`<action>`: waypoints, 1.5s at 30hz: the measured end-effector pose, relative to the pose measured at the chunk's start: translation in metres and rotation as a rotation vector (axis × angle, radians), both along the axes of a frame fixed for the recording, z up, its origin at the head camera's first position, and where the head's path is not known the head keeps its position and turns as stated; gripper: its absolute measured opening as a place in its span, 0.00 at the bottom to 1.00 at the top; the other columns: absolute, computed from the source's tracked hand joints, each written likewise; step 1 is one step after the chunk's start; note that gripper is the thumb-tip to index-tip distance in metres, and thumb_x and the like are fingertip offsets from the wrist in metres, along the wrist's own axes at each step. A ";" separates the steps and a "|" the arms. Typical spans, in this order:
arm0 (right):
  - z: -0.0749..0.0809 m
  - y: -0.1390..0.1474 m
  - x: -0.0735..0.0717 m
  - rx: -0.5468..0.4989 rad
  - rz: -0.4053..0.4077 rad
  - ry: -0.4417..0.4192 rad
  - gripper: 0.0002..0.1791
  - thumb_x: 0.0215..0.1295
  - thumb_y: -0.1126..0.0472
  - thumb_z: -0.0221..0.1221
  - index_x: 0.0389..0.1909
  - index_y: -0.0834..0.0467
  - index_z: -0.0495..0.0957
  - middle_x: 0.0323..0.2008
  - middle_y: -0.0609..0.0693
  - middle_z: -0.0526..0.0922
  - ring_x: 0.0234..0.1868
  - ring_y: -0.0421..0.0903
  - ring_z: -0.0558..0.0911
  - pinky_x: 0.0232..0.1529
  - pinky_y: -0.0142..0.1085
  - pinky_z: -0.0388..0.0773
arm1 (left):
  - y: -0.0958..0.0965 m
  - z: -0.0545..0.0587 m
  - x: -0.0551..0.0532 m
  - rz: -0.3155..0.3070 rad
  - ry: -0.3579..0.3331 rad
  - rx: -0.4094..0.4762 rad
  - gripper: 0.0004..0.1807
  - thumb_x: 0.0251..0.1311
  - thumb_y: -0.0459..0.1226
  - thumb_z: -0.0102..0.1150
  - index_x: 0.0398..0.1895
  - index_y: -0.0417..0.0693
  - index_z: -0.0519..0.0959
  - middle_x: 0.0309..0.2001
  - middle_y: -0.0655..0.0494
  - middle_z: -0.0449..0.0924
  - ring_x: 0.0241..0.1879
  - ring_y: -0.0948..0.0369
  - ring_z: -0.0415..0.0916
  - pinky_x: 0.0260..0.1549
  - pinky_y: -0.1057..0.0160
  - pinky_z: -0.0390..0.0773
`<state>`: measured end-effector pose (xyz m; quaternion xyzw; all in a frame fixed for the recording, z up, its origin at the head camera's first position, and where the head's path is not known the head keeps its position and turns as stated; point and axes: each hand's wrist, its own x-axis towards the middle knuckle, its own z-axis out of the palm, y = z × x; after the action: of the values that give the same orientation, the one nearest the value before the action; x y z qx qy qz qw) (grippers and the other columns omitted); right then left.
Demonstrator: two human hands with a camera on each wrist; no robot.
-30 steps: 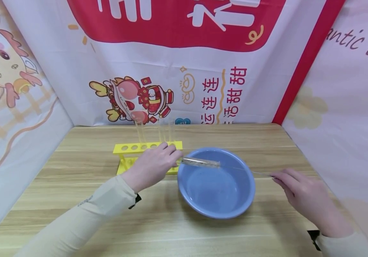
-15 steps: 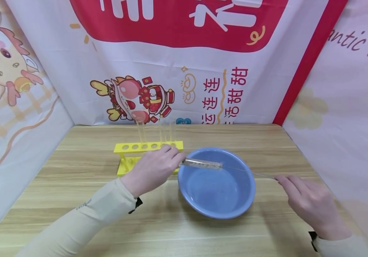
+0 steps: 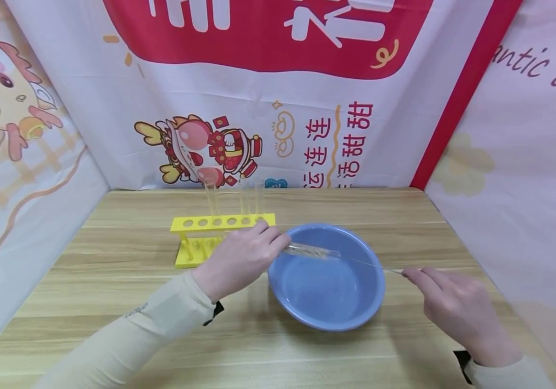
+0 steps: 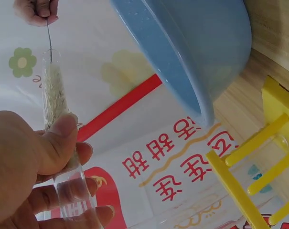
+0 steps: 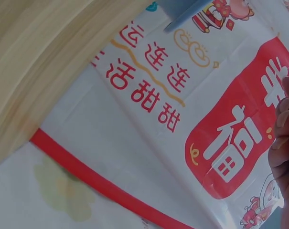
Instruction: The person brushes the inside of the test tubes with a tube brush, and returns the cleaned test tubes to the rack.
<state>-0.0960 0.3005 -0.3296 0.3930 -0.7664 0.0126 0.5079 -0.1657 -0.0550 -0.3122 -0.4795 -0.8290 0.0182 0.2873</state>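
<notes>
My left hand [image 3: 244,256] grips a clear glass test tube [image 4: 77,193], tilted over the blue basin [image 3: 326,292], its mouth toward the right. Inside the tube sit the pale bristles of a test tube brush [image 4: 53,90]. The brush's thin twisted-wire handle comes out of the mouth and runs across the basin's right rim. Right of the basin, my right hand [image 3: 462,305] pinches the end of that wire. In the right wrist view only some fingertips [image 5: 283,129] show at the edge; the brush is out of sight there.
Behind my left hand stands a yellow test tube rack [image 3: 190,224] with upright clear test tubes [image 3: 212,202] in it. Both stand on the wood-grain table [image 3: 127,237]. Printed cloth [image 3: 380,162] hangs along the back and sides.
My left hand and the test tube have shifted slightly right over the basin. My right hand first went a little right, then back left, so the gap between the hands is now shorter.
</notes>
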 end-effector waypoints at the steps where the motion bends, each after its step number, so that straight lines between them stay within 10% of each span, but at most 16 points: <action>1: 0.000 0.000 0.000 -0.003 -0.005 -0.009 0.19 0.60 0.76 0.40 0.28 0.65 0.81 0.15 0.47 0.69 0.10 0.38 0.52 0.07 0.28 0.46 | 0.001 0.000 0.000 -0.001 0.005 -0.003 0.17 0.58 0.35 0.71 0.50 0.43 0.81 0.42 0.50 0.84 0.38 0.56 0.80 0.34 0.62 0.85; 37: -0.017 -0.021 -0.018 -0.052 0.048 -0.266 0.20 0.70 0.64 0.39 0.32 0.58 0.82 0.24 0.47 0.85 0.12 0.43 0.77 0.07 0.33 0.67 | 0.032 0.003 0.007 -0.004 0.017 -0.037 0.14 0.62 0.38 0.68 0.50 0.46 0.83 0.44 0.51 0.83 0.42 0.57 0.80 0.37 0.64 0.84; 45: -0.015 -0.025 -0.022 -0.004 -0.022 -0.140 0.21 0.64 0.71 0.38 0.38 0.65 0.82 0.26 0.52 0.82 0.15 0.48 0.77 0.08 0.38 0.69 | 0.033 0.006 0.003 0.031 -0.050 -0.018 0.17 0.59 0.39 0.70 0.52 0.46 0.82 0.45 0.51 0.84 0.42 0.57 0.81 0.34 0.62 0.85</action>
<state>-0.1181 0.2751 -0.3442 0.3817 -0.8044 0.0361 0.4538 -0.1627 -0.0216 -0.3058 -0.4694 -0.8431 0.0183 0.2618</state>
